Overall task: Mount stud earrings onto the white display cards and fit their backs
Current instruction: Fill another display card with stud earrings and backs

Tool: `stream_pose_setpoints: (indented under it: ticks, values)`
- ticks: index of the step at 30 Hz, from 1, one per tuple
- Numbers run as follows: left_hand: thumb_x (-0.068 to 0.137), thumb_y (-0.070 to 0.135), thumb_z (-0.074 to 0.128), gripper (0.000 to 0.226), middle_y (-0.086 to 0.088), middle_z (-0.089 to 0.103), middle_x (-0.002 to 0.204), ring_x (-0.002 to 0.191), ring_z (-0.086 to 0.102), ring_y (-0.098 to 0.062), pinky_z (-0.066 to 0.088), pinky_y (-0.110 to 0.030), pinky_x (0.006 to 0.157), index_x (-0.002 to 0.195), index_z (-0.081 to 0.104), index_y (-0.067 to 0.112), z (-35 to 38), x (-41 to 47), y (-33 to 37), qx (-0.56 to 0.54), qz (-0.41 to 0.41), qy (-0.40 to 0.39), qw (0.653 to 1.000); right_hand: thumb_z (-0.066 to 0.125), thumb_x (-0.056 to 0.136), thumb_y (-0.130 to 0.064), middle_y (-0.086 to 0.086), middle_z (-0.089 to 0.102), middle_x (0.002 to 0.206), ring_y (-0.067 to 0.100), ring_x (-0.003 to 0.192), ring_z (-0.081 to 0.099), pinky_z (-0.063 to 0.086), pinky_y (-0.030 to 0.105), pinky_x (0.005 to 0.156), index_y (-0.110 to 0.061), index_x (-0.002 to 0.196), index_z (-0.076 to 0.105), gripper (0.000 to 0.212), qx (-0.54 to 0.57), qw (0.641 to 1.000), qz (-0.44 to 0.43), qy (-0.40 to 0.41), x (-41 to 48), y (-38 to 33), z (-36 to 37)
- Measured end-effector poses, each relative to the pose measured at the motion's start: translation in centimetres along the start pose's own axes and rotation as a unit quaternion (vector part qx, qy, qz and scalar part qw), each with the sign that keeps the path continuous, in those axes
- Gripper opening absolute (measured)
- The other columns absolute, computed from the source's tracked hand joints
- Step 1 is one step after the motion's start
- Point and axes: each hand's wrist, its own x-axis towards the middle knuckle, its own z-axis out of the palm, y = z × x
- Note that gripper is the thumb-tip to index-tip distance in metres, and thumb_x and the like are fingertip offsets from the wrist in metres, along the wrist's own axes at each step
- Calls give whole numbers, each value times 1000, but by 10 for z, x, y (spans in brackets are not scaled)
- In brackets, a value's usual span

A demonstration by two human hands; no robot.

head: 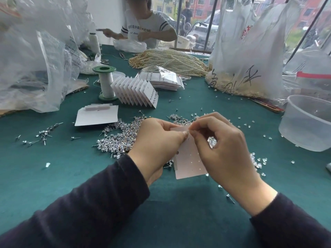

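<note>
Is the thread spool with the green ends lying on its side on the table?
No, the thread spool stands upright on its green base, just left of the fanned row of white cards.

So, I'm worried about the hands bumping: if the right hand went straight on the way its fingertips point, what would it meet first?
Probably the left hand: the right hand pinches toward it at the top edge of the white display card, fingertips almost touching. Depth is unclear.
</note>
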Motion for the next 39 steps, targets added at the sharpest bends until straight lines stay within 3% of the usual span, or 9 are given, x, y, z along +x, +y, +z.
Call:
stream_pose_setpoints:
  ticks: [9, 17, 22, 25, 28, 30, 33, 36, 39]
  values:
    - [78, -7, 63, 22, -4, 60, 51, 51, 57, -17, 49, -27, 55, 61, 63, 6, -1, 0, -1, -32, -35, -11, 999, 63, 80, 4, 4, 61, 80, 10, 72, 55, 46, 19, 68, -2, 78, 66, 7, -10, 999, -42, 20, -5, 5, 9]
    - [82, -6, 58, 9, -14, 63, 72, 68, 60, -24, 54, -42, 76, 77, 64, -1, -4, -1, 4, -29, -53, -36, 998, 61, 82, 4, 7, 61, 81, 17, 70, 57, 46, 22, 68, 0, 79, 66, 7, -45, 996, -70, 13, -5, 7, 9]
    - [82, -5, 57, 22, -6, 64, 58, 56, 60, -17, 54, -33, 65, 65, 65, 4, -7, -1, 5, -37, -59, -45, 997, 62, 82, 2, 8, 62, 80, 18, 71, 57, 47, 24, 68, 0, 79, 67, 7, -53, 995, -84, 19, -4, 7, 10]
    - [83, -4, 58, 19, -7, 64, 61, 57, 60, -17, 54, -35, 68, 68, 66, 4, -10, 0, 4, -40, -65, -50, 996, 62, 81, 2, 6, 63, 78, 15, 69, 56, 45, 19, 68, -2, 78, 68, 8, -53, 996, -74, 21, -4, 6, 10]
    - [82, -6, 58, 14, -6, 66, 61, 52, 62, -13, 55, -28, 56, 73, 65, 2, -9, 1, 4, -47, -77, -54, 995, 64, 80, -1, 4, 64, 79, 12, 69, 54, 42, 16, 69, -4, 80, 71, 7, -63, 995, -75, -1, -1, 7, 6]
    - [82, -6, 58, 7, -11, 66, 73, 60, 64, -16, 56, -28, 54, 82, 62, 0, -9, 4, 5, -57, -86, -42, 994, 66, 80, -5, 2, 65, 82, 9, 70, 56, 42, 13, 70, -6, 87, 72, 9, -65, 995, -75, -16, 5, 14, -5]
    - [80, -4, 60, 8, -14, 65, 84, 69, 64, -20, 57, -29, 54, 87, 59, 1, -15, 11, 6, -78, -85, -4, 993, 64, 84, -9, 0, 67, 87, 0, 67, 53, 45, 13, 68, -8, 101, 69, 18, -134, 991, 28, 11, 20, 41, -37]
    - [79, -5, 60, 8, -14, 65, 80, 65, 64, -19, 56, -26, 48, 85, 60, 1, -17, 11, 6, -98, -81, 7, 992, 60, 86, -9, 10, 70, 100, 19, 83, 61, 43, 23, 79, -8, 105, 70, 22, -231, 953, 194, -17, 23, 75, -62]
    - [80, -6, 60, 8, -12, 65, 74, 56, 64, -16, 56, -26, 48, 79, 61, 2, -15, 10, 6, -92, -74, 5, 993, 62, 85, -13, 6, 71, 96, 17, 87, 59, 39, 20, 79, -11, 98, 72, 18, -213, 934, 276, -71, 23, 84, -68]
